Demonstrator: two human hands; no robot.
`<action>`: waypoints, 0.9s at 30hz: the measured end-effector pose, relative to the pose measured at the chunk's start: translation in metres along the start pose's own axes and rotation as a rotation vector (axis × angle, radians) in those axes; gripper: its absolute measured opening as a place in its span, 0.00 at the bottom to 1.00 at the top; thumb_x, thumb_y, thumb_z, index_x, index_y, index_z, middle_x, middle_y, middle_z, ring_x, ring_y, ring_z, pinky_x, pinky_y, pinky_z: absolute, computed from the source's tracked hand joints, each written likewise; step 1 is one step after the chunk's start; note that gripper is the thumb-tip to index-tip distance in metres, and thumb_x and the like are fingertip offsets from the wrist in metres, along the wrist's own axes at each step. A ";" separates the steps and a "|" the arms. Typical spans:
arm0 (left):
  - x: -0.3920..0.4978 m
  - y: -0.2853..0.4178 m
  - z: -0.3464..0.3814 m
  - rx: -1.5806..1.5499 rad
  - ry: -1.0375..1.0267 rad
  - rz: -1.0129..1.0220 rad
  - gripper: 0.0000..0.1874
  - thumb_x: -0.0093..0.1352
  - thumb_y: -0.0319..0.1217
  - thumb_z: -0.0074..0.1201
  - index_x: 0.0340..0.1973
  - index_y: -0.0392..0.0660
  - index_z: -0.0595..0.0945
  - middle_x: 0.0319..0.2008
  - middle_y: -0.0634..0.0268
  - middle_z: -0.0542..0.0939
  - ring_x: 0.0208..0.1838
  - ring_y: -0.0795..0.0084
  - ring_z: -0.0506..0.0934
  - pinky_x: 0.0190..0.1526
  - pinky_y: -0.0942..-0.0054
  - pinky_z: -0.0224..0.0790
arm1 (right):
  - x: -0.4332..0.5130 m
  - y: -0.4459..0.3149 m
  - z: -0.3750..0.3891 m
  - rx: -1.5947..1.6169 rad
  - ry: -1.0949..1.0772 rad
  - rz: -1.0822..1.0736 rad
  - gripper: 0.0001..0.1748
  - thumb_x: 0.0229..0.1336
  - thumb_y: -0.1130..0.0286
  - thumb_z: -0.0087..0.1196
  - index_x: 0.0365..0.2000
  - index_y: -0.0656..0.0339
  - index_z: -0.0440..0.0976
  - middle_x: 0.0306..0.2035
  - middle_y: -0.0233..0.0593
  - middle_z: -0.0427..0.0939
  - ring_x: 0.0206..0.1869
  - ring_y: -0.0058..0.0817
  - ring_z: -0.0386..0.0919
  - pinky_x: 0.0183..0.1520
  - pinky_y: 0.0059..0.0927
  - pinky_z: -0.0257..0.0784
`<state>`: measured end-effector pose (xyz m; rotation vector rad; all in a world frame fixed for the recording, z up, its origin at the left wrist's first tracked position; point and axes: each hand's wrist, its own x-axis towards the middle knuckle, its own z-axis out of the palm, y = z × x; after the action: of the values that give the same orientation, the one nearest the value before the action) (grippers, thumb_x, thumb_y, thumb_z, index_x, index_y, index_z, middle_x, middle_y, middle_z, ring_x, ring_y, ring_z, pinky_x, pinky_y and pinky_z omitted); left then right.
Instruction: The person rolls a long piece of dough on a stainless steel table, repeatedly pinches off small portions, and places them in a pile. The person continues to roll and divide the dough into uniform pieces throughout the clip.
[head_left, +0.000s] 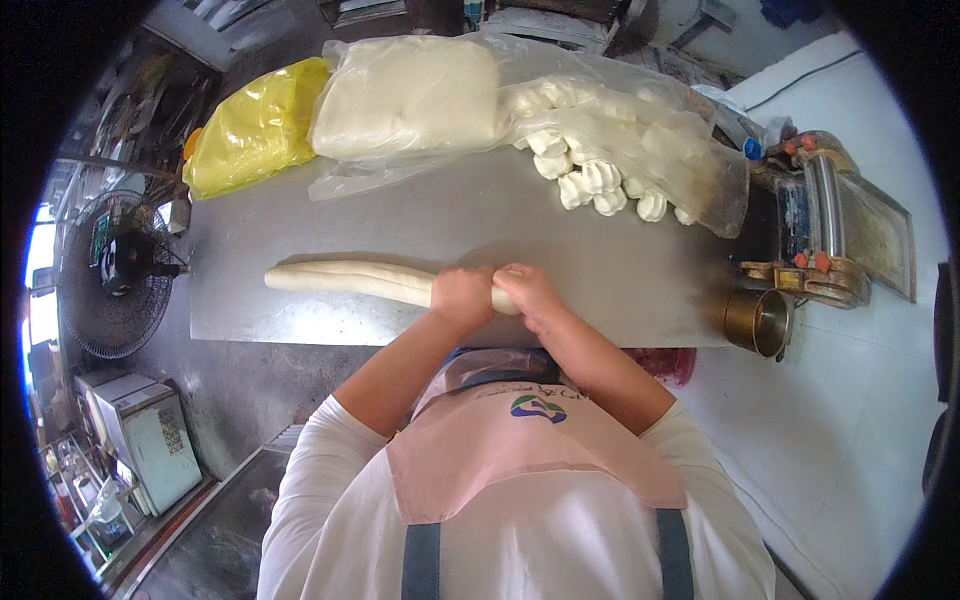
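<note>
A long roll of pale dough (349, 279) lies across the metal worktable (247, 232), its free end pointing left. My left hand (463, 295) is closed around the roll near its right end. Right beside it, my right hand (529, 292) grips the end of the roll, with the thumb on top and a short piece of dough showing under the fingers. Beyond my hands, a big slab of dough (409, 97) lies under clear plastic sheeting. To its right, many small ridged dough pieces (600, 177) are heaped, partly covered by the plastic.
A yellow plastic bag (255, 127) sits at the table's back left. At the right end stand a dough-rolling machine (825, 217) with metal rollers and a brass-coloured metal pot (757, 322). A black standing fan (116, 270) is left of the table.
</note>
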<state>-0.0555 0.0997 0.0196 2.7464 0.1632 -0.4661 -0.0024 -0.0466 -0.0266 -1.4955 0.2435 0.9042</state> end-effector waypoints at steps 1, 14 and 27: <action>0.000 0.002 -0.002 0.001 -0.043 -0.014 0.15 0.61 0.37 0.66 0.43 0.52 0.85 0.36 0.55 0.89 0.43 0.51 0.88 0.45 0.54 0.82 | -0.001 -0.002 -0.001 0.033 -0.023 0.006 0.14 0.57 0.65 0.65 0.38 0.66 0.84 0.35 0.40 0.85 0.34 0.29 0.81 0.38 0.36 0.77; 0.030 0.001 -0.022 -0.071 -0.068 -0.136 0.41 0.57 0.51 0.75 0.62 0.46 0.78 0.54 0.51 0.85 0.61 0.50 0.81 0.71 0.53 0.65 | -0.092 -0.155 -0.067 -0.425 0.344 -1.111 0.25 0.63 0.58 0.65 0.55 0.62 0.75 0.56 0.45 0.78 0.53 0.36 0.78 0.62 0.40 0.71; -0.015 -0.080 -0.025 -0.033 0.171 0.219 0.25 0.53 0.35 0.74 0.47 0.48 0.85 0.45 0.58 0.82 0.54 0.51 0.78 0.57 0.51 0.70 | -0.027 -0.085 -0.129 -0.654 0.200 -0.683 0.32 0.69 0.59 0.62 0.69 0.58 0.70 0.70 0.49 0.72 0.66 0.41 0.75 0.63 0.41 0.74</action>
<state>-0.0758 0.1825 0.0211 2.7288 -0.0869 -0.1680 0.0838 -0.1598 0.0389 -2.0822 -0.4492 0.2742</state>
